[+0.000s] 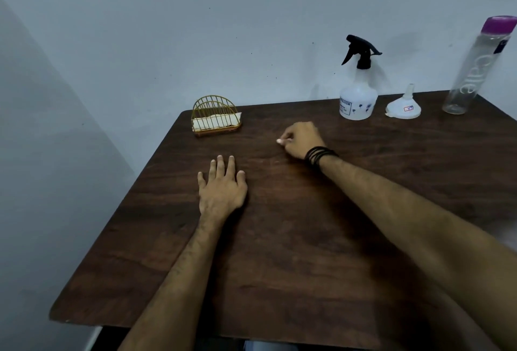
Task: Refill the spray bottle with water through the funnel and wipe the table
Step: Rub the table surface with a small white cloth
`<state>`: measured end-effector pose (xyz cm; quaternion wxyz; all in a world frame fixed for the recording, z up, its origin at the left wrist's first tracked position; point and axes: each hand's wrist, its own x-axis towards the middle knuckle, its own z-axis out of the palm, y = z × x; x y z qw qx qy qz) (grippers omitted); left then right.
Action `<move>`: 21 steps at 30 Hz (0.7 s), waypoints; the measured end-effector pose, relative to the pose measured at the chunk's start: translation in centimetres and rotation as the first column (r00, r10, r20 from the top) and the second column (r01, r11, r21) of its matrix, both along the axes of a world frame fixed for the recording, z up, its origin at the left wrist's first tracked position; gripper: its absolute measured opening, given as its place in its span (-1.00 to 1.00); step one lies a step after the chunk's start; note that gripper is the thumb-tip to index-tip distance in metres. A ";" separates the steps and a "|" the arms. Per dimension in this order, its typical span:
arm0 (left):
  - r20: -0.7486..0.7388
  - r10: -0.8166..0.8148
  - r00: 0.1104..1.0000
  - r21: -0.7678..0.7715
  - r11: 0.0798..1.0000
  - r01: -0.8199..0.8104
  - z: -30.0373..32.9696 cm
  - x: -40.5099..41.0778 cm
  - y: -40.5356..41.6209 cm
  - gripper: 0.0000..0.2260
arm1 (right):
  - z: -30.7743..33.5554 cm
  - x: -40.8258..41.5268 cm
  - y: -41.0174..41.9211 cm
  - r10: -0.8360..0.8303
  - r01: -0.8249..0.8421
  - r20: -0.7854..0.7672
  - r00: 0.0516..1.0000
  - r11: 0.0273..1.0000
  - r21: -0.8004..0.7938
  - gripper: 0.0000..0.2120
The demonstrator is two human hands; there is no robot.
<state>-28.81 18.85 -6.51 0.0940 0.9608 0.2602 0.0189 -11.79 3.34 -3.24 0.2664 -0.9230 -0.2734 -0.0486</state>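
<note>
The left hand (221, 187) lies flat and open on the dark wooden worktop (279, 252), likely bracing. The right hand (300, 139) pinches a small white wad (279, 141), apparently for wiping. The white black-triggered spray bottle (358, 93) stands capped beside the translucent funnel (403, 106).

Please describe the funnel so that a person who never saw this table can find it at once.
Look along the far right edge of the dark wooden table, by the wall. Between the spray bottle and the tall clear bottle sits the funnel: small, white, upside down, spout pointing up.
</note>
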 end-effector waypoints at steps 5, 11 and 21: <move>-0.002 0.007 1.000 0.000 1.000 -0.007 0.1 0.0 -0.2 -0.44 | -0.5 -1.7 -1.6 0.008 -0.006 -0.036 0.999 0.998 0.060 -0.89; -0.016 0.013 1.000 0.006 1.000 -0.013 0.3 -0.1 -0.5 -0.43 | -0.5 -11.6 -2.5 0.367 -0.365 -0.028 0.930 0.930 0.041 -0.86; -0.079 -0.054 0.995 -0.005 0.999 0.054 0.5 -0.7 -3.6 -0.24 | 0.4 -1.2 -16.5 -0.155 0.155 -0.034 0.987 0.988 -0.004 -0.87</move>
